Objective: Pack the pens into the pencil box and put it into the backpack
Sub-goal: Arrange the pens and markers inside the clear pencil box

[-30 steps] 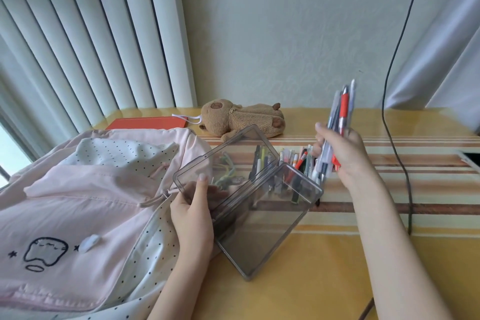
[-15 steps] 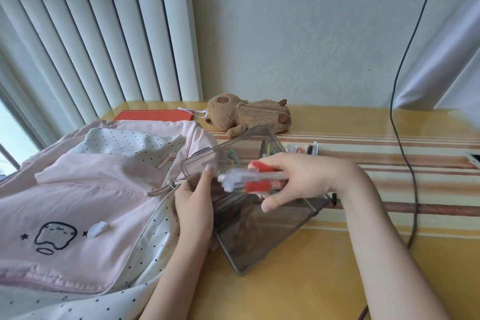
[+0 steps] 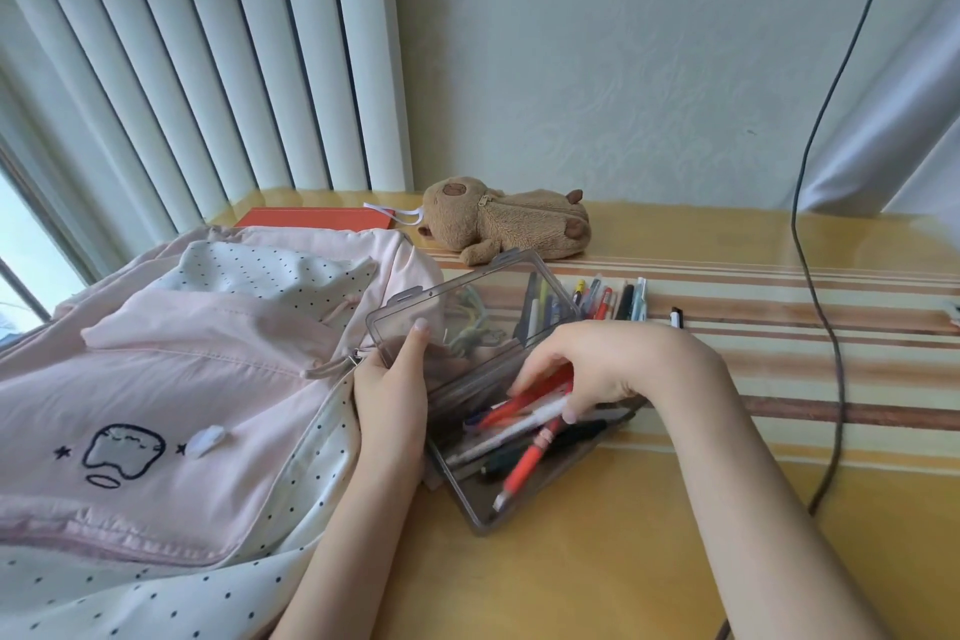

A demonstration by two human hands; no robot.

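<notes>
A clear grey pencil box (image 3: 483, 509) lies open on the table in front of me, its lid (image 3: 467, 307) raised. My left hand (image 3: 395, 395) grips the box's left side with the thumb on the lid's edge. My right hand (image 3: 597, 369) reaches into the box and holds a bundle of pens (image 3: 519, 411), red, white and dark ones, low against the bottom. More pens (image 3: 613, 301) lie in a row on the table behind the lid. The pink backpack (image 3: 171, 379) with dotted lining lies open on the left, touching the box.
A brown plush animal (image 3: 504, 224) lies by the wall behind the box, next to a red book (image 3: 311, 218). A black cable (image 3: 826, 327) hangs down the wall and across the table at the right. A striped cloth (image 3: 779, 353) covers the table's middle.
My right hand swung the bundle of pens from upright at the right, leftward over the box, then down into it. The left hand stayed on the box.
</notes>
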